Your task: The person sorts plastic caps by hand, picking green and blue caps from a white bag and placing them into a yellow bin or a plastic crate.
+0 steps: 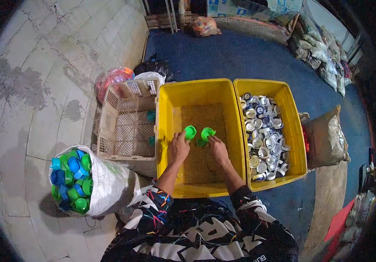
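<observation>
Both of my hands reach over the left yellow bin (199, 94). My left hand (179, 147) grips a bright green plastic cap (190, 132) with its fingertips. A second green cap (207, 132), with an uneven edge, is pinched in my right hand (219, 150), a little to the right of the first. Below and between the two, a darker green cap (201, 143) appears to lie on the bin's brown, dirty floor. My fingertips are partly hidden behind the caps and the backs of my hands.
Right of me, another yellow bin (296, 144) holds many white and blue caps (264, 135). A pale plastic crate (129, 156) with a few teal pieces stands left. A white sack (114, 183) of green and blue caps leans nearby. A brown sack (327, 137) sits far right.
</observation>
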Tool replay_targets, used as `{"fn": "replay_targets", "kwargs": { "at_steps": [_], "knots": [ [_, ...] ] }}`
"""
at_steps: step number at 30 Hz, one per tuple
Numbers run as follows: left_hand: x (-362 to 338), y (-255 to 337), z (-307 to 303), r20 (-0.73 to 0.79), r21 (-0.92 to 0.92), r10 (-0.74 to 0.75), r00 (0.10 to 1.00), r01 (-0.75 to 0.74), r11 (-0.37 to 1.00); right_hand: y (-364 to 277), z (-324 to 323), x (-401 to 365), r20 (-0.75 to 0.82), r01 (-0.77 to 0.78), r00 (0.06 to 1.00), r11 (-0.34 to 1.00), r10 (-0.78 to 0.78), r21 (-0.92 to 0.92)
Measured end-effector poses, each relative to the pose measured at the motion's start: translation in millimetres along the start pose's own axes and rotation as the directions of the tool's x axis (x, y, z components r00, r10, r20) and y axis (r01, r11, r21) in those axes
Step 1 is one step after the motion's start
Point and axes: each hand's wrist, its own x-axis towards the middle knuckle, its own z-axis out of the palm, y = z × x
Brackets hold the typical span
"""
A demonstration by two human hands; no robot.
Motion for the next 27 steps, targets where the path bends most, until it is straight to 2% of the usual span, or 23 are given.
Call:
{"fn": "replay_targets", "kwargs": {
  "at_steps": [2, 3, 4, 5, 6, 8, 9, 12, 15, 17, 19, 20, 22, 23, 26, 27],
  "knots": [
    [6.7, 5.3, -6.0, 0.046, 0.026, -0.068, 0.997, 0.067, 0.997, -10.5, -10.3, 15.2, 0.008, 0.001, 1.0, 1.0, -0.001, 0.015],
    [5.9, 3.0, -5.3, 0.043, 0.026, -0.091, 0.995, 0.09, 0.996, -18.3, -18.7, 17.4, 0.077, -0.054, 0.996, 0.998, 0.051, 0.037],
    [4.3, 1.5, -6.4, 0.038, 0.025, -0.116, 0.992, 0.115, 0.993, -5.5, -9.5, 15.9, 0.071, -0.013, 0.997, 0.999, 0.01, 0.038],
    [0.7, -3.1, -10.8, 0.127, -0.016, -0.138, 0.982, 0.141, 0.99, 11.7, 1.8, 10.1, 0.067, 0.03, 0.997, 0.999, -0.033, 0.04],
    [-4.9, -4.7, -15.0, 0.123, -0.022, -0.169, 0.978, 0.173, 0.985, 23.4, 9.9, 3.2, 0.063, 0.076, 0.995, 0.996, -0.078, 0.043],
    [-21.7, -9.2, -22.4, 0.112, -0.035, -0.229, 0.967, 0.235, 0.971, 19.9, 9.9, -10.8, 0.095, 0.043, 0.994, 0.998, -0.047, 0.04],
    [-33.0, -29.8, -7.4, 0.026, -0.051, -0.195, 0.98, 0.196, 0.979, 16.3, 8.6, -18.0, 0.111, 0.028, 0.993, 0.999, -0.032, 0.039],
    [-50.4, -18.8, -42.6, 0.07, -0.063, -0.254, 0.965, 0.258, 0.964, 16.3, 9.2, -30.8, 0.137, 0.193, 0.971, 0.98, -0.197, 0.04],
    [-66.2, 2.2, -87.7, 0.034, -0.15, -0.25, 0.968, 0.252, 0.956, 15.9, 29.1, -35.8, 0.33, -0.108, 0.943, 0.98, 0.048, 0.166],
    [-76.7, 17.7, -135.4, 0.027, -0.151, -0.275, 0.961, 0.276, 0.949, -20.3, 17.8, -30.9, 0.173, 0.219, 0.955, 0.966, -0.242, 0.14],
    [-84.2, 34.7, -179.6, 0.061, -0.13, -0.301, 0.952, 0.307, 0.943, -45.8, 16.4, -26.6, 0.258, 0.13, 0.952, 0.98, -0.167, 0.153],
    [-89.7, 37.7, -199.5, -0.01, -0.076, -0.241, 0.971, 0.239, 0.968, -56.3, 17.4, -23.5, 0.294, 0.081, 0.948, 0.986, -0.121, 0.145],
    [-103.5, 40.1, -240.8, -0.126, 0.048, -0.092, 0.988, 0.099, 0.994, -85.1, 21.6, -17.6, 0.264, 0.136, 0.949, 0.98, -0.171, 0.144],
    [-112.9, 45.2, -260.8, -0.156, 0.096, -0.092, 0.984, 0.107, 0.99, -100.4, 22.9, -15.9, 0.246, 0.16, 0.95, 0.977, -0.191, 0.14],
    [-138.9, 66.2, -338.3, -0.33, 0.056, -0.022, 0.944, 0.042, 0.998, -158.4, 22.4, -8.1, 0.164, 0.319, 0.928, 0.941, -0.334, 0.116],
    [-148.8, 70.0, -365.3, -0.36, 0.124, -0.011, 0.933, 0.059, 0.991, -184.0, 19.9, -6.6, 0.17, 0.331, 0.919, 0.931, -0.355, 0.154]
  ]
}}
